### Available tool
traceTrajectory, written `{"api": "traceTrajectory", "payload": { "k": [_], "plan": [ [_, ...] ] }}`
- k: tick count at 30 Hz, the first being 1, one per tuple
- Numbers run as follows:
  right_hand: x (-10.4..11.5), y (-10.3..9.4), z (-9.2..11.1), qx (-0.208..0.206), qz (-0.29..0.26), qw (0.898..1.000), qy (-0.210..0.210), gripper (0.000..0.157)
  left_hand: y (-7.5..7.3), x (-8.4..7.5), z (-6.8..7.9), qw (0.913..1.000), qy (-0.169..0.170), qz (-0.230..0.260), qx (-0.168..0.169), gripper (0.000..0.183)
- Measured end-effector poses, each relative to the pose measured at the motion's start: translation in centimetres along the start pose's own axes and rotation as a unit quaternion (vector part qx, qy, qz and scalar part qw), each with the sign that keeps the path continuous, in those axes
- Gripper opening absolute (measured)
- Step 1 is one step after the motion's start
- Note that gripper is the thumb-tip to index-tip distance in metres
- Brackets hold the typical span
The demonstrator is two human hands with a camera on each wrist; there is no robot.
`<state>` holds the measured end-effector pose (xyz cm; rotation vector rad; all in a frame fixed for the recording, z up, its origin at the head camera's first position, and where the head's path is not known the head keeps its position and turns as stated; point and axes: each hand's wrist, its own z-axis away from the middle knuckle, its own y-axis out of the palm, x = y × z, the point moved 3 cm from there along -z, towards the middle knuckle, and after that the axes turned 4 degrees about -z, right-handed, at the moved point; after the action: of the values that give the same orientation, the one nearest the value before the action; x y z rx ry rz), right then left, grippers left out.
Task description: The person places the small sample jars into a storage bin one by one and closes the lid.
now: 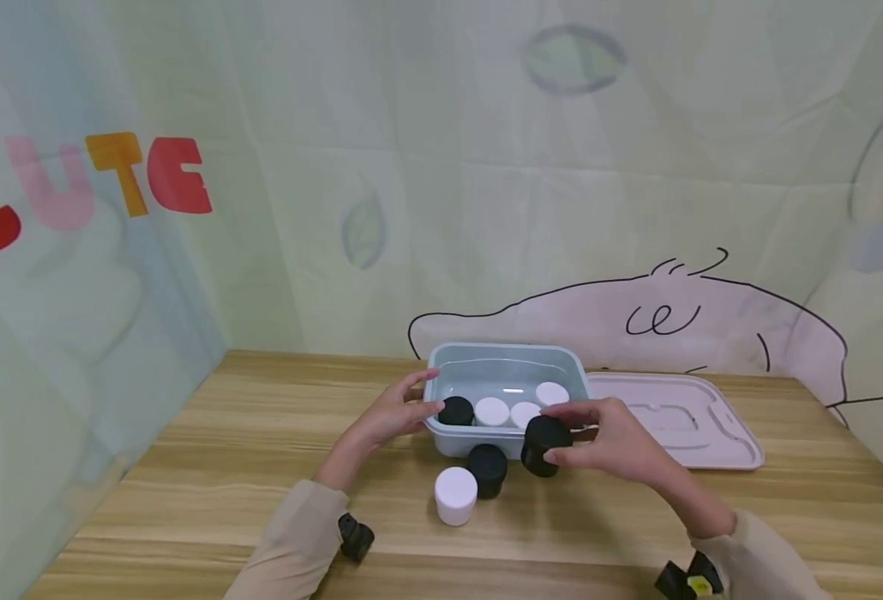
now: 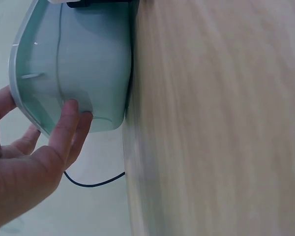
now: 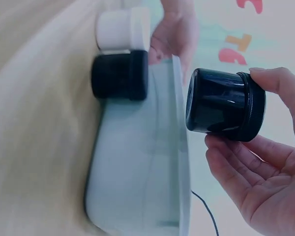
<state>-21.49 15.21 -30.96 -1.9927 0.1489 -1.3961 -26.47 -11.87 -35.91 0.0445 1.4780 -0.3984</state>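
Note:
My right hand (image 1: 621,440) grips a black screw-lid jar (image 3: 219,103) between thumb and fingers, raised near the front right of a light blue plastic box (image 1: 509,352). At the box's left end, my left hand (image 1: 392,412) holds the rim and wall, with fingers (image 2: 64,128) against the outside. Inside the box sit a black-lidded jar (image 1: 456,411) at the left and several white-lidded jars, one white jar (image 1: 492,412) beside it. In front of the box, a black jar (image 1: 488,471) and a white jar (image 1: 456,495) stand upright on the table, side by side.
A pale pinkish lid (image 1: 734,433) lies flat on the wooden table (image 1: 209,492), right of the box and partly behind my right hand. Behind the table hangs a printed cloth (image 1: 441,208). A thin dark cable (image 2: 96,185) shows near the box.

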Motion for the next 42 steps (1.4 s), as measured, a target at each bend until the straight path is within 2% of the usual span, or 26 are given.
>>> {"api": "traceTrajectory", "payload": {
  "k": [6, 10, 16, 22, 26, 34, 42],
  "plan": [
    [-0.1, -1.4, -1.4, -0.036, -0.011, 0.999, 0.005, 0.048, -0.1, 0.1, 0.0, 1.0000, -0.002, -0.002, -0.002, 0.055],
    [-0.8, -1.9, -2.7, -0.058, -0.009, 0.998, 0.029, 0.049, -0.1, 0.2, -0.1, 1.0000, -0.003, -0.001, -0.007, 0.055],
    [-2.1, -2.0, -4.8, -0.084, 0.004, 0.994, 0.071, 0.051, 0.0, 0.1, -0.2, 1.0000, -0.001, 0.004, -0.006, 0.055],
    [-3.2, -1.7, -6.8, -0.106, 0.025, 0.991, 0.072, 0.050, -0.1, 0.1, -0.1, 1.0000, -0.003, 0.001, -0.002, 0.055],
    [-3.8, -1.3, -8.0, -0.110, 0.034, 0.991, 0.071, 0.050, -0.1, 0.1, -0.1, 1.0000, -0.001, 0.004, 0.000, 0.055],
    [-4.9, -0.1, -9.5, -0.101, 0.062, 0.988, 0.097, 0.050, -0.1, 0.1, 0.0, 1.0000, -0.005, -0.002, 0.000, 0.055],
    [-5.9, 0.8, -10.4, -0.072, 0.119, 0.988, 0.073, 0.048, -0.1, 0.2, -0.1, 1.0000, -0.006, -0.002, -0.002, 0.056]
  ]
}}
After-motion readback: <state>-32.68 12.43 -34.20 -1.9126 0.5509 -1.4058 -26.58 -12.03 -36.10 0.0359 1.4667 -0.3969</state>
